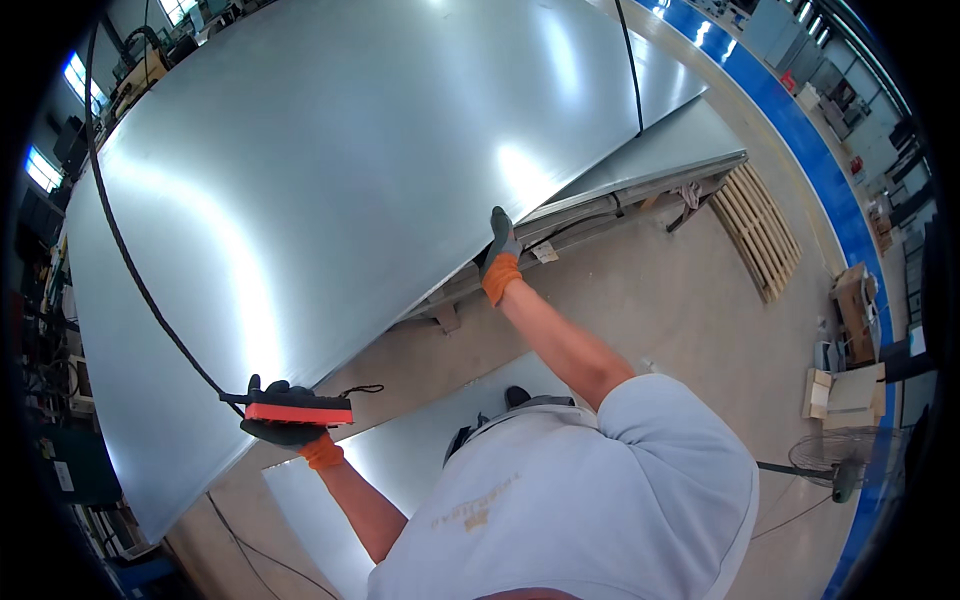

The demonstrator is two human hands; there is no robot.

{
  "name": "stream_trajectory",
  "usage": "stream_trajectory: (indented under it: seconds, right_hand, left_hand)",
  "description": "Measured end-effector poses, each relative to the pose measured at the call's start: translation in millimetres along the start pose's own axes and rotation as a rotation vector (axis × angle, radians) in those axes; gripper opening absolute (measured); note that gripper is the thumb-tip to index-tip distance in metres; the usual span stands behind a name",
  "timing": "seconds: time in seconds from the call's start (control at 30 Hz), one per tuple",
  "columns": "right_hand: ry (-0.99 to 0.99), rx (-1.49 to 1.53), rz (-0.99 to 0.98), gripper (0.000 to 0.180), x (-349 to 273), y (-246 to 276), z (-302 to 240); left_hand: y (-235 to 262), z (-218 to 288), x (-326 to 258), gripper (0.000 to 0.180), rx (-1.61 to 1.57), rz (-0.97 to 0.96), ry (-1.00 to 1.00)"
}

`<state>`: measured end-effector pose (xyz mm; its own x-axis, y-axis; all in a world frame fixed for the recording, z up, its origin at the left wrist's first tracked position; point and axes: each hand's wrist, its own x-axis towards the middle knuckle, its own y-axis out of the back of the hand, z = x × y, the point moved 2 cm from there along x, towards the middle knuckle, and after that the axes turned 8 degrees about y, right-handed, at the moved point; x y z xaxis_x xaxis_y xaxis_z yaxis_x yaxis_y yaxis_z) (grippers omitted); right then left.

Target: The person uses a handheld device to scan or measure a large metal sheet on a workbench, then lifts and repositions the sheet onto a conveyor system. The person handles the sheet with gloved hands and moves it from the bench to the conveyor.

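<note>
A large shiny metal sheet (pixel 370 150) spreads before me, its near edge running slantwise from lower left to upper right. My right hand (pixel 502 248), in a dark glove with an orange cuff, grips that edge. Its thumb lies on top and the other fingers are mostly hidden beneath. My left hand (pixel 285 425), gloved alike, is closed around a red and black pendant control (pixel 298 408) at the sheet's near left edge. A black cable (pixel 135 265) rises from the pendant, and a small cord loop hangs off its other end.
Under the sheet, a stack of sheets (pixel 665 150) rests on a metal frame. Another sheet (pixel 375 455) lies on the floor by my feet. A slatted wooden pallet (pixel 757 232), a cardboard box (pixel 855 312) and a fan (pixel 845 465) stand to the right. A second cable (pixel 632 70) meets the far edge.
</note>
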<state>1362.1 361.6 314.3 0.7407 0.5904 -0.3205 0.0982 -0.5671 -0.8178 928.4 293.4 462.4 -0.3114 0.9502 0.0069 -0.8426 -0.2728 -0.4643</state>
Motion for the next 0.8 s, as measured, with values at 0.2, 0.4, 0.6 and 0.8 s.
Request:
stream_trajectory:
  seconds: [0.2, 0.4, 0.6, 0.8]
  right_hand:
    - [-0.032, 0.006, 0.001, 0.053, 5.7, -2.3, -5.6]
    - [-0.077, -0.012, -0.015, 0.045, 2.1, -9.4, -9.3]
    - [-0.033, -0.064, -0.034, 0.046, 2.0, -3.9, 0.3]
    - [-0.011, -0.053, -0.047, 0.046, 5.1, -3.0, 8.9]
  left_hand:
    - [-8.0, 0.5, -6.4, 0.078, -0.01, -0.025, -0.038]
    - [-9.9, 3.9, -8.2, 0.075, -0.076, 0.022, -0.009]
    - [-1.0, 7.1, -4.5, 0.067, -0.065, 0.029, -0.003]
    - [1.4, 9.3, 1.5, 0.053, -0.057, 0.004, -0.044]
